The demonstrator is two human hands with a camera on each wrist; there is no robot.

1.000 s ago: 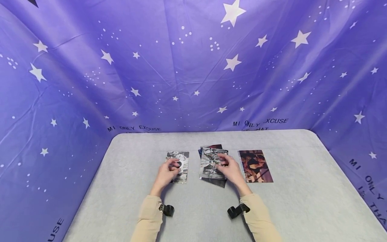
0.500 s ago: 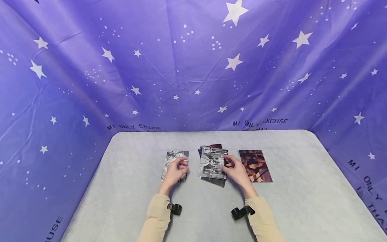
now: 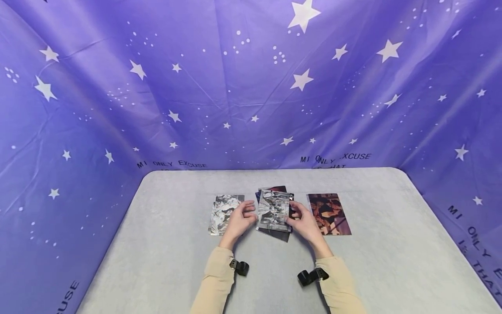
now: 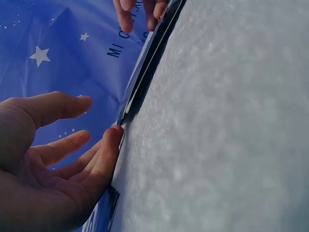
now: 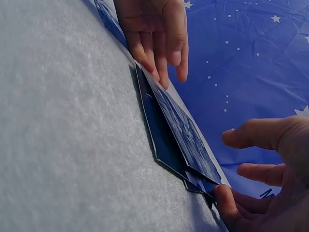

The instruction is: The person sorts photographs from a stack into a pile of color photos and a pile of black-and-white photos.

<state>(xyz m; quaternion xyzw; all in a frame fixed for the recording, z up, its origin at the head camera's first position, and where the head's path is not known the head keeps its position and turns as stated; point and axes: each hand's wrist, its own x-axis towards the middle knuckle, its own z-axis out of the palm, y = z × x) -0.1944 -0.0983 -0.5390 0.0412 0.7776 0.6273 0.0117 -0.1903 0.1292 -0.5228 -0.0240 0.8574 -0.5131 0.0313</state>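
Note:
In the head view a loose stack of picture cards [image 3: 273, 211] lies mid-table, a black-and-white card uppermost and the others jutting out askew. Beside its left edge is my left hand [image 3: 242, 219], its thumb held away from the fingers and nothing between them. My right hand [image 3: 306, 223] is at the stack's right edge; in the right wrist view its fingers [image 5: 225, 198] touch or nearly touch the cards while the thumb stands apart. Left of the stack, black-and-white cards [image 3: 222, 213] lie partly behind my left hand. A brownish card [image 3: 328, 213] lies to the right, its edge near my right hand.
The grey table [image 3: 164, 261] has a rounded far edge. A purple star-printed cloth [image 3: 243, 78] hangs behind it and along both sides. Each wrist carries a small black camera, such as the left one [image 3: 240, 267].
My left hand has moved right, from over the left cards to the middle stack's left edge. My right hand has drawn back slightly from over the stack to its right edge.

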